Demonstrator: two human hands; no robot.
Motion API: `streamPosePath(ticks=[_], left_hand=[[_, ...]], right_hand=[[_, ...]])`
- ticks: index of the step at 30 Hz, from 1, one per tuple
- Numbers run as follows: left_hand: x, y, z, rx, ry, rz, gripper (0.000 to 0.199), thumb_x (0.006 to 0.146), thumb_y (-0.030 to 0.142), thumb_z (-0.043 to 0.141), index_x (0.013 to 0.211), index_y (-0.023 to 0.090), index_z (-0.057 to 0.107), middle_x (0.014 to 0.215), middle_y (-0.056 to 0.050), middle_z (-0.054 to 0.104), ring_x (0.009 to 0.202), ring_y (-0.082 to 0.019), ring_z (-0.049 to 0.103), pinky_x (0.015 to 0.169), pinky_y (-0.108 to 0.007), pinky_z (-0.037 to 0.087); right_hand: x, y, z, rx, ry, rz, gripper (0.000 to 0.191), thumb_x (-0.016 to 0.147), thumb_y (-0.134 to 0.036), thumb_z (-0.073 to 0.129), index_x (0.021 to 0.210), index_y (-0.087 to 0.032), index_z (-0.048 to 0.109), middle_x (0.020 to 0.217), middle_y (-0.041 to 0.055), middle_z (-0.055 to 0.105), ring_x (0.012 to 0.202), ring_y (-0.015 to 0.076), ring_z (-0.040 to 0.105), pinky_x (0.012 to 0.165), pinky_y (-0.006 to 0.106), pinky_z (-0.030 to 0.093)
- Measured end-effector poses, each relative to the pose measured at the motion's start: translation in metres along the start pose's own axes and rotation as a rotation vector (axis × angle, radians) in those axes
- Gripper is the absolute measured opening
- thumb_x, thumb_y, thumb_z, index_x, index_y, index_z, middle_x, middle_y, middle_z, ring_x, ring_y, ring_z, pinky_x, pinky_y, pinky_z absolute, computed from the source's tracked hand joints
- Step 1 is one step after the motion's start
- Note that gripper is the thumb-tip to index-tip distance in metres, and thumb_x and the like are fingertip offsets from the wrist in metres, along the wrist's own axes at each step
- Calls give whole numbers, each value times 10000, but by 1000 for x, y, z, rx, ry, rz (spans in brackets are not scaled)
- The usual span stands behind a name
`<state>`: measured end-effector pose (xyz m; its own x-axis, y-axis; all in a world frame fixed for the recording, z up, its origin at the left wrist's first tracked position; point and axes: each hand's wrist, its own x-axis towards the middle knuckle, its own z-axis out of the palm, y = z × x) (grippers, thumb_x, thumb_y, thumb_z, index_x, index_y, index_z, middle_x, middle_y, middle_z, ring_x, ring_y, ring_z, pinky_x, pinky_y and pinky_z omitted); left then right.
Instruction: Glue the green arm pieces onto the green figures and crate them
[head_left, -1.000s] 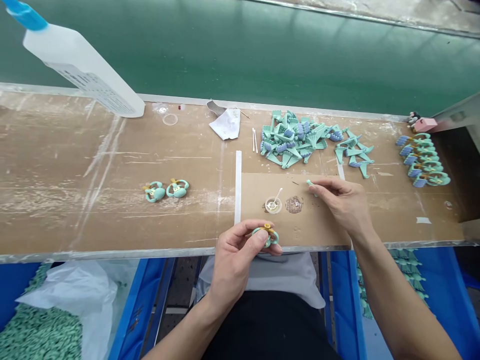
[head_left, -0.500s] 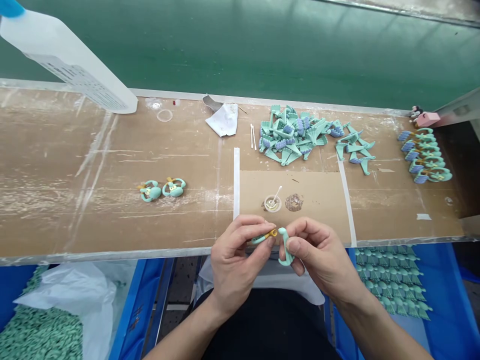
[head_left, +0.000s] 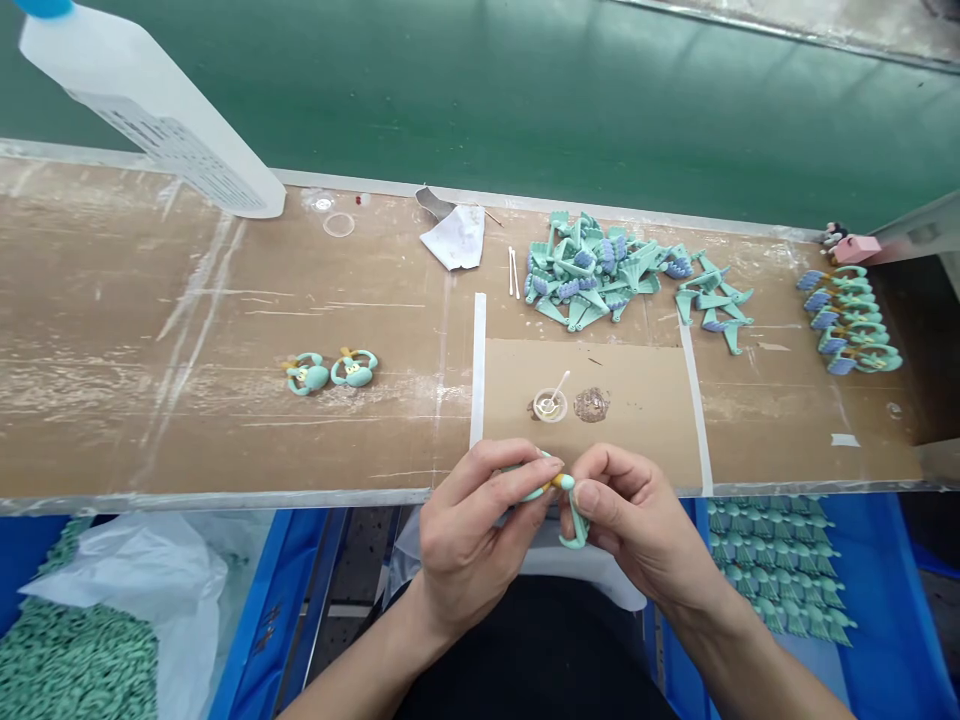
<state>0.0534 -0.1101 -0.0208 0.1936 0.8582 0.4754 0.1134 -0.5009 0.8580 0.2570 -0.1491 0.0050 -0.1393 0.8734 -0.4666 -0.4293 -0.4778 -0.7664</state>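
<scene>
My left hand (head_left: pixel 480 530) pinches a small teal-and-mustard toy figure part (head_left: pixel 558 482), mostly covered by the fingers. In my right hand (head_left: pixel 637 520), between thumb and fingers, is a bent teal toy piece (head_left: pixel 577 528) with a hooked lower end. The rounded top of that piece meets the mustard end of the figure part; whether the two are joined, I cannot tell. Just beyond my hands stands a small clear cup (head_left: pixel 550 405) with a cotton swab leaning in it, beside a dark brown stain (head_left: pixel 592 405) on the cardboard.
Two teal figures (head_left: pixel 354 368) lie to the left. A heap of teal and purple parts (head_left: pixel 589 270) is at the back, near two cotton swabs (head_left: pixel 514 272). Several assembled figures (head_left: pixel 855 325) line the right end. A white bottle (head_left: pixel 172 125) stands back left; blue bins (head_left: pixel 892 590) flank me below.
The two toy pieces have come together: a gap between the teal piece's top and the mustard end has closed. My hands remain close to each other, and the view has shifted slightly.
</scene>
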Motion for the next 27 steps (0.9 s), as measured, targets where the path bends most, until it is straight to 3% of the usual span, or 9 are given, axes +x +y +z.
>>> streamPosePath(ticks=[11,23,27], left_hand=[[12,15,-15,88,-99,152,437,1070,-10,838,1433,231,866,1162,-92,908,1002,-255,873,871,-403,757],[12,13,-23,141,-155,224,430,1041,-40,856,1422,159,851,1192,-123,920,1049,-274,869,917,-436,769],[13,12,-23,140,-162,236,432,1069,-15,840,1450,187,848,1193,-118,923,1028,-273,875,886,-433,772]], right_hand=[[-11,12,-5,-38,-48,-14,409,1055,-555,989,937,-218,789,784,48,831,593,118,389,576,286,268],[-10,6,-3,-23,-68,16,448,1030,-574,1004,913,-212,769,754,46,813,582,107,339,560,278,241],[-10,6,-1,-31,-60,28,477,1011,-599,1013,891,-213,760,729,38,793,569,106,349,558,278,249]])
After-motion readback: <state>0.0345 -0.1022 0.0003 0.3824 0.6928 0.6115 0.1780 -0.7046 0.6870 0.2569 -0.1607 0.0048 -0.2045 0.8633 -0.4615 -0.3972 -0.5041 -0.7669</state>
